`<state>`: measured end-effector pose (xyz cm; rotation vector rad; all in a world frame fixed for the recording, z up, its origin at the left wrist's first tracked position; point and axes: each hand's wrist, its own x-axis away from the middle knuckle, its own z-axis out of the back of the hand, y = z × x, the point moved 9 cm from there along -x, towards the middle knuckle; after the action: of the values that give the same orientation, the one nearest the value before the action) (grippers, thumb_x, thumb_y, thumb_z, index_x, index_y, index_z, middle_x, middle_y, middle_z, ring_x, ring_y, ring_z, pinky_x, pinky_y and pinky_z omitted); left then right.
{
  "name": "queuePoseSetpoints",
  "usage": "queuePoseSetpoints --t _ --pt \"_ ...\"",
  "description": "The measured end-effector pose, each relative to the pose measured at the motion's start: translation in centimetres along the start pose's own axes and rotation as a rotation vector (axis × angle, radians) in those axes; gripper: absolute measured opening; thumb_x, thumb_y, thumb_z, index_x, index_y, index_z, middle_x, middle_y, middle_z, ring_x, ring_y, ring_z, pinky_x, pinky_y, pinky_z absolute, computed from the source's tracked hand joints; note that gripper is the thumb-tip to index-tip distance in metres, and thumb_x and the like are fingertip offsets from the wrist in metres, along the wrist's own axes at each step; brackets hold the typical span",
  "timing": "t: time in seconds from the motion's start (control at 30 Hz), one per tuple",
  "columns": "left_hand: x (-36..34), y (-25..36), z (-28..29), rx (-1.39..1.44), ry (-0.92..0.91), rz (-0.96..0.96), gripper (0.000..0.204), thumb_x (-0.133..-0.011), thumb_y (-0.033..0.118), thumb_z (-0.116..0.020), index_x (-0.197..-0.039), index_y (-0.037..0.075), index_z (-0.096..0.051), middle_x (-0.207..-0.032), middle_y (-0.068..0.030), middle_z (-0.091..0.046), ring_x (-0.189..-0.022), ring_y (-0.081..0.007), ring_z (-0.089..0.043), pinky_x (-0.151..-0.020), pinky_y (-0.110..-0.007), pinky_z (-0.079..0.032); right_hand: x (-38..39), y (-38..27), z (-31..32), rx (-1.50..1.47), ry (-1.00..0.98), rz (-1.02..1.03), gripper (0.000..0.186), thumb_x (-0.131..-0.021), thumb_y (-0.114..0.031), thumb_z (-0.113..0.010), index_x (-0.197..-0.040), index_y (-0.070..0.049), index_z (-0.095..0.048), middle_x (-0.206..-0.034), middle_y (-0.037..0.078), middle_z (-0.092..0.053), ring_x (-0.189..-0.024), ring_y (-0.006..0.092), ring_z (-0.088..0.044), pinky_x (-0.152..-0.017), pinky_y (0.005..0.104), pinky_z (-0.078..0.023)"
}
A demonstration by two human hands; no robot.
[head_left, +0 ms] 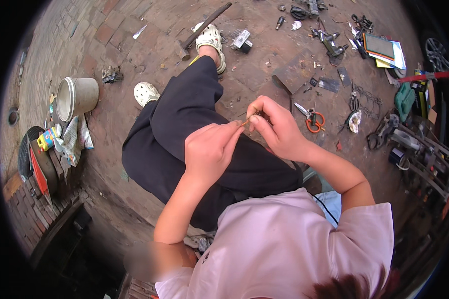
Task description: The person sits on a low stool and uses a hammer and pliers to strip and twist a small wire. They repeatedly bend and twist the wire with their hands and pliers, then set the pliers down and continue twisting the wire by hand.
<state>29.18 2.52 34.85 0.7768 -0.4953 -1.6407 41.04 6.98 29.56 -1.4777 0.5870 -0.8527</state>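
Above my dark trousers (184, 104) my two hands meet fingertip to fingertip. A short, thin copper-coloured strand (245, 122), like a piece of wire, runs between them. My left hand (208, 150) is closed, pinching one end of the strand between thumb and fingers. With thumb and forefinger, my right hand (278, 130) pinches the other end; its remaining fingers curl inward. Part of the strand is hidden by the fingertips. On the ground just right of my right hand lie scissors (315, 121) with orange handles, their blades apart.
A hammer (183, 50) leans by my shoe, beside a small metal block (241, 39). At left stands a whitish bucket (87, 94) near a yellow bottle (48, 138). Metal parts (334, 47), dark pliers (354, 101) and a green case (405, 101) are scattered at right.
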Motion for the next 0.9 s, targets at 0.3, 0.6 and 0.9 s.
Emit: queuePoseSetpoints --t 0.3,0.6,0.9 --pt "0.3 2.4 -0.6 -0.293 -0.011 -0.473 0.027 -0.073 0.002 -0.070 -0.099 -0.004 -0.068 -0.090 -0.0132 -0.070 -0.077 -0.0232 -0.070 -0.063 -0.029 -0.057 3.4 6.1 -5.5 -1.199 -0.240 -0.615 0.016 -0.102 -0.018 -0.050 -0.100 -0.003 -0.054 -0.087 -0.001 -0.050 -0.076 0.0064 -0.046 -0.075 0.0259 -0.046" --pt "2.1 -4.4 -3.3 0.840 -0.389 0.684 0.019 -0.091 0.007 -0.065 -0.107 -0.003 -0.069 -0.096 -0.0078 -0.071 -0.087 -0.0127 -0.067 -0.073 -0.025 -0.052 1.6 1.3 -0.4 -0.236 -0.107 -0.110 0.008 -0.098 -0.009 -0.053 -0.099 -0.002 -0.052 -0.090 0.003 -0.053 -0.079 0.0112 -0.052 -0.072 0.0267 -0.045" --pt "0.8 -4.0 -1.9 0.386 -0.411 0.455 0.013 -0.079 0.009 -0.077 -0.088 0.002 -0.073 -0.073 -0.0036 -0.059 -0.069 -0.0135 -0.056 -0.065 -0.028 -0.046 1.6 -3.1 -0.8 0.322 -0.060 0.479 0.017 -0.082 0.002 -0.063 -0.095 -0.004 -0.054 -0.087 0.012 -0.054 -0.082 0.0313 -0.054 -0.072 0.0376 -0.046"
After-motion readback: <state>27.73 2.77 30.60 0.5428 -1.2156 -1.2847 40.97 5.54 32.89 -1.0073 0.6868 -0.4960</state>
